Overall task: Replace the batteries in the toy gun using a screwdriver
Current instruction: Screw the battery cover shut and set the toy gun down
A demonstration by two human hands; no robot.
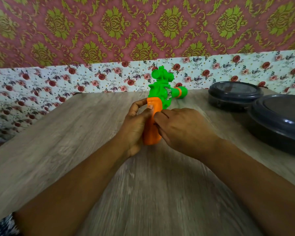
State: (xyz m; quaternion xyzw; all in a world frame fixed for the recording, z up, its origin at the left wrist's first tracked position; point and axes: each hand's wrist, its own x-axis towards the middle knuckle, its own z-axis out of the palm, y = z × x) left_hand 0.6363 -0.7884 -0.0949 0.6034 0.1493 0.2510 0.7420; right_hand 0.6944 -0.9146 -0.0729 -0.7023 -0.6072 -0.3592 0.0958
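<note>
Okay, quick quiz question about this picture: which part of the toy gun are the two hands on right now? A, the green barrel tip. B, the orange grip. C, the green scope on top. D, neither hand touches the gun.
B: the left hand and the right hand both close around the orange grip of the toy gun, while its green scope and barrel stand free above the table.

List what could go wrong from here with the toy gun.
1. Both the left hand and right hand crowd the orange grip of the toy gun; with no screwdriver in view, fingers may slip.
2. Any loosened small part could roll off the table.
</note>
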